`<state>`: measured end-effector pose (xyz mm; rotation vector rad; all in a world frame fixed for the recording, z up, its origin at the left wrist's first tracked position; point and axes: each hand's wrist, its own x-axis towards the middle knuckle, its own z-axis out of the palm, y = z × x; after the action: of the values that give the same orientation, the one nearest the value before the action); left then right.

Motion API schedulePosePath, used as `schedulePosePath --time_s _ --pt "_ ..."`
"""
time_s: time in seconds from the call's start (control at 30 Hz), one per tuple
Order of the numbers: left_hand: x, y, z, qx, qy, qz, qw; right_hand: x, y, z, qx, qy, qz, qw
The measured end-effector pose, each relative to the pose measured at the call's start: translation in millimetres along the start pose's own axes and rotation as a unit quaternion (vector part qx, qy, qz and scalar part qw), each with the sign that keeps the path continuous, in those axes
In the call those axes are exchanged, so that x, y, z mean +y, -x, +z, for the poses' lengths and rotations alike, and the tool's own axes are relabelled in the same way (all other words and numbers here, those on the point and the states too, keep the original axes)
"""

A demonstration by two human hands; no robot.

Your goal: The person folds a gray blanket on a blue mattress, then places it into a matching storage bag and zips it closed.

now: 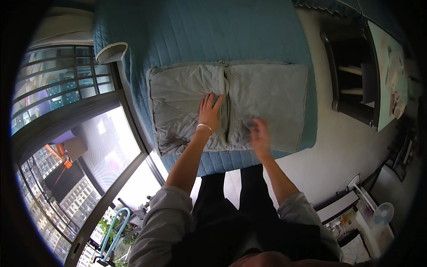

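A grey fabric cover (267,86) with piped edges lies flat on a bed with a blue-green quilted bedspread (206,30). A dark gap runs down its middle, and its left half is wrinkled. My left hand (210,113), with a bracelet at the wrist, rests palm down on the left half beside the gap, fingers spread and holding nothing. Over the lower part of the smoother right half is my right hand (261,137), blurred by motion. Its fingers are bent, and whether they touch or pinch the fabric cannot be made out.
A glass sliding door (123,133) stands left of the bed, with a balcony beyond. To the right is a dark-framed table (383,76) with items on top. A white fan (383,213) stands at lower right. Pale floor (347,133) borders the bed.
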<state>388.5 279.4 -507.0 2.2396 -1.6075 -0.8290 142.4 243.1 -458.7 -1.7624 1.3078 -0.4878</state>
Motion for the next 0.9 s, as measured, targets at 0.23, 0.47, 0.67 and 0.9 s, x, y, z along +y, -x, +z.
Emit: schedulePosePath --time_s 0.23,0.47,0.67,0.9 --pt "5 15 -32 -0.136 0.029 -0.035 0.99 77 -40 -115 0.217 0.233 0.058 0.946" --pt "9 11 2 -0.059 0.014 -0.063 0.996 126 -47 -145 0.05 -0.074 0.335 0.938" --pt "19 -5 17 -0.076 -0.088 -0.106 0.987 27 -26 -158 0.009 -0.175 0.299 0.938" --pt "-7 8 -4 -0.075 0.117 -0.085 0.987 -146 55 -156 -0.174 -0.21 0.179 0.945"
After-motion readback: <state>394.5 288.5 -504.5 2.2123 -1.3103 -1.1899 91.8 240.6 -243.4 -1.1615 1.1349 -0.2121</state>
